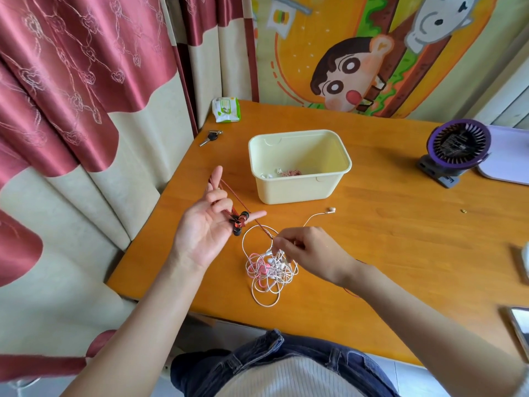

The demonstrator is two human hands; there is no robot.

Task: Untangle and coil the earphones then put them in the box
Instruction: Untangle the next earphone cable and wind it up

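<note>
Jeans and both forearms fill the bottom of the head view; above them my left hand (210, 224) lies palm-up, two fingers stretched apart as pegs and the others curled on the buds of the red earphones (239, 222), while my right hand (310, 249) pinches their cord just over the white-and-pink tangle (269, 267) on the surface (386, 253). Winding should go best, I judge, with light, even tension, lifting the cord clear so it doesn't snag that tangle. Beyond sits the box (300, 191), a coiled set already inside; keys (210, 137), tissue pack (226, 110) and fan (458, 147) lie well apart.
</note>
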